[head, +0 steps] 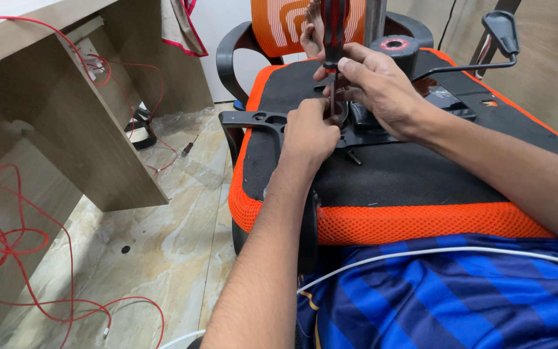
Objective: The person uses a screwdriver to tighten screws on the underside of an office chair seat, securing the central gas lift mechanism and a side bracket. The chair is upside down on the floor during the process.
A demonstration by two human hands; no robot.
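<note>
An overturned office chair seat (395, 174), black underneath with orange mesh edging, lies in front of me. My right hand (376, 84) grips a screwdriver (334, 32) with a dark red handle, held upright, tip down at the black metal bracket (363, 132) bolted to the seat. My left hand (310, 132) pinches around the screwdriver's shaft at the bracket. A loose black bolt (354, 157) lies on the seat just beside my left hand. The black armrest bracket (253, 119) sticks out to the left.
A wooden desk (66, 123) stands left, with red cable (8, 226) trailing over the marble floor. A second small screwdriver (188, 146) lies on the floor. The chair's gas cylinder hub (394, 46) and lever (498, 39) rise behind my hands. Another person's foot (311, 32) is beyond.
</note>
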